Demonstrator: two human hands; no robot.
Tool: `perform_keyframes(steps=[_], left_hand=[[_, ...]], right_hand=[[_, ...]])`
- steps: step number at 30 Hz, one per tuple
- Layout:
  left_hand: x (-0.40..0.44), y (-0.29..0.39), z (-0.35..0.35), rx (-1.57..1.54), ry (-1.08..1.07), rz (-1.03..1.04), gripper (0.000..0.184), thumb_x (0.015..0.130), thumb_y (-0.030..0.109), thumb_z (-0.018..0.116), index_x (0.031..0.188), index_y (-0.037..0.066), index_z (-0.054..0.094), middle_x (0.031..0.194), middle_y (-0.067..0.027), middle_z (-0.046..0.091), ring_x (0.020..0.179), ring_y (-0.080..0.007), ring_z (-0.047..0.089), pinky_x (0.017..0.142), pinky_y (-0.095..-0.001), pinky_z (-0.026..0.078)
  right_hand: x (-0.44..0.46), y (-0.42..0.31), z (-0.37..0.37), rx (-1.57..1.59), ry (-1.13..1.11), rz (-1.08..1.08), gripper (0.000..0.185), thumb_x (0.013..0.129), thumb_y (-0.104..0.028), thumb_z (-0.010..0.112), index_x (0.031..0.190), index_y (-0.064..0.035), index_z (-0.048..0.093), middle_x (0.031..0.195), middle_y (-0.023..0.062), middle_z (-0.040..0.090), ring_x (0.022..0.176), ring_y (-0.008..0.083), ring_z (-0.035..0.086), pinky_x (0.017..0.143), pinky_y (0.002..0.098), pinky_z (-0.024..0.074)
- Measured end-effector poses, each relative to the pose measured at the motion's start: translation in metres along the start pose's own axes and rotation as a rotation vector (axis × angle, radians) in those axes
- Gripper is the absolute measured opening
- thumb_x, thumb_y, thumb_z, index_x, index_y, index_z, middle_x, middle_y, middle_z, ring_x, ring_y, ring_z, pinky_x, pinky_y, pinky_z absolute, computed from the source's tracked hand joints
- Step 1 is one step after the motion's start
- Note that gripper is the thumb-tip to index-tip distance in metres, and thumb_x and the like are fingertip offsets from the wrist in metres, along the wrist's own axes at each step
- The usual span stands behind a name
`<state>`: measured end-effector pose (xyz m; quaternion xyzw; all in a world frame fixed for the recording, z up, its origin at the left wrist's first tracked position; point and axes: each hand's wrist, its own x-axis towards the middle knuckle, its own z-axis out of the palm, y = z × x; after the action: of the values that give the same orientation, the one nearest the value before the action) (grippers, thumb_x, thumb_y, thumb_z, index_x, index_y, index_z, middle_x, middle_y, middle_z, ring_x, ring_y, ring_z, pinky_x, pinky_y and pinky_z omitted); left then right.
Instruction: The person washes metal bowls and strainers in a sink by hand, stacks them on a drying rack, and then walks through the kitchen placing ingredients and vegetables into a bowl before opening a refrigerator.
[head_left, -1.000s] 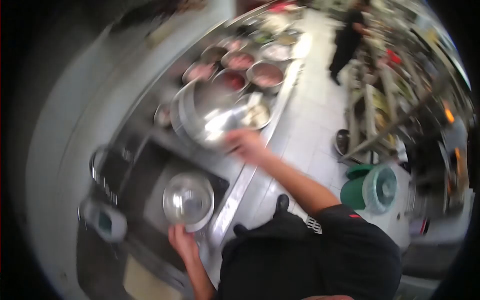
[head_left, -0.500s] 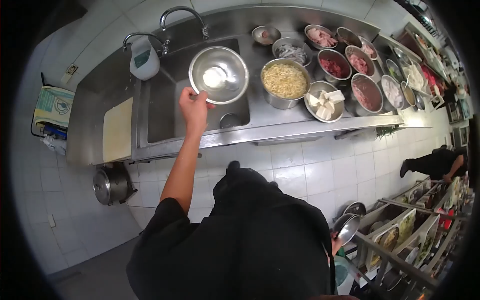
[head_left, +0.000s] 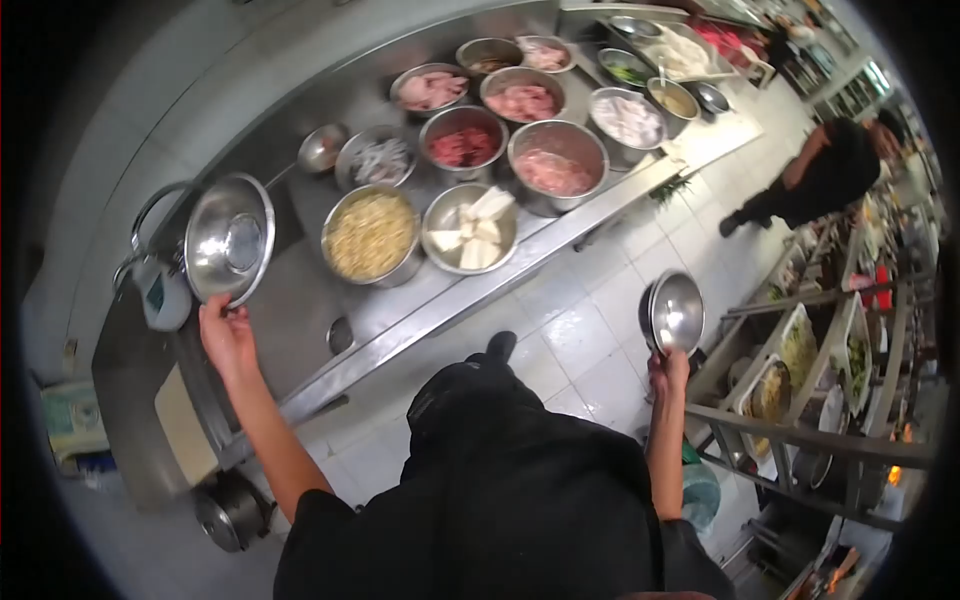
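Observation:
My left hand (head_left: 228, 338) grips the rim of a wide metal bowl (head_left: 230, 238), tilted above the sink (head_left: 285, 335). Nothing shows inside that bowl. Over the floor on the right, my right hand (head_left: 668, 370) is closed on the edge of smaller metal bowls (head_left: 677, 312), at least two nested together. On the steel counter nearest the left hand stand a deep pot of yellow shredded food (head_left: 372, 235) and a bowl of white blocks (head_left: 470, 230).
Behind these stand several metal containers with raw meat (head_left: 522, 100) and sliced pale food (head_left: 378, 160). A steel rack with food trays (head_left: 795, 350) is at the right. Another person in dark clothes (head_left: 825, 175) is farther off. A lidded pot (head_left: 232, 510) sits on the floor, lower left.
My view has turned to the right. The bowl in my left hand has tilted more onto its side. My right hand has come up and outward, bringing the small bowls fully into view.

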<state>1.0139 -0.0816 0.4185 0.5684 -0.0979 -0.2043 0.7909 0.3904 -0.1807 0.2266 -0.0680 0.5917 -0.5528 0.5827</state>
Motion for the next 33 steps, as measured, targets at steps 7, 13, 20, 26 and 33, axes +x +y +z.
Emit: perform_keyframes(steps=[7,13,20,26,33], left_hand=[[-0.024,-0.025,0.145,-0.163,-0.365,-0.306,0.006,0.077,0.004,0.053,0.081,0.008,0.052,0.08,-0.0005,0.058,0.068,-0.0087,0.054,0.051,-0.0217,0.041],[-0.073,-0.074,0.268,-0.104,-0.549,-0.393,0.01,0.077,0.003,0.052,0.087,0.006,0.049,0.087,-0.0046,0.058,0.077,-0.0137,0.057,0.062,-0.0263,0.047],[-0.145,-0.119,0.33,-0.044,-0.52,-0.436,0.01,0.078,0.004,0.052,0.088,0.005,0.049,0.093,-0.0085,0.058,0.083,-0.0162,0.057,0.071,-0.0321,0.047],[-0.206,-0.127,0.315,-0.033,-0.214,-0.249,0.007,0.076,0.002,0.056,0.079,0.003,0.05,0.081,-0.0062,0.057,0.07,-0.0145,0.057,0.061,-0.028,0.048],[-0.294,-0.115,0.258,0.006,0.257,-0.05,0.013,0.074,0.001,0.058,0.075,0.004,0.045,0.074,-0.0052,0.052,0.069,-0.0153,0.057,0.06,-0.0301,0.05]], right_hand=[[0.03,-0.092,0.058,-0.077,0.076,-0.185,0.012,0.071,0.004,0.046,0.082,0.0037,0.043,0.059,0.0069,0.044,0.043,0.0141,0.041,0.037,0.024,0.0311],[0.045,-0.142,0.062,-0.118,0.092,-0.218,0.016,0.071,0.005,0.047,0.085,0.0004,0.042,0.062,0.0074,0.046,0.041,0.0145,0.042,0.034,0.024,0.0307],[0.098,-0.218,0.068,-0.386,-0.083,-0.189,0.036,0.067,0.001,0.051,0.102,-0.0066,0.044,0.076,0.0041,0.051,0.052,0.012,0.046,0.038,0.0235,0.0337],[0.124,-0.274,0.126,-0.573,-0.415,-0.211,0.046,0.068,-0.001,0.05,0.113,-0.0059,0.044,0.082,0.0035,0.053,0.053,0.0092,0.05,0.034,0.0189,0.0353],[0.143,-0.274,0.196,-0.801,-0.83,-0.087,0.049,0.07,-0.004,0.051,0.118,-0.0048,0.041,0.085,0.0058,0.054,0.054,0.009,0.051,0.03,0.0188,0.0327]])
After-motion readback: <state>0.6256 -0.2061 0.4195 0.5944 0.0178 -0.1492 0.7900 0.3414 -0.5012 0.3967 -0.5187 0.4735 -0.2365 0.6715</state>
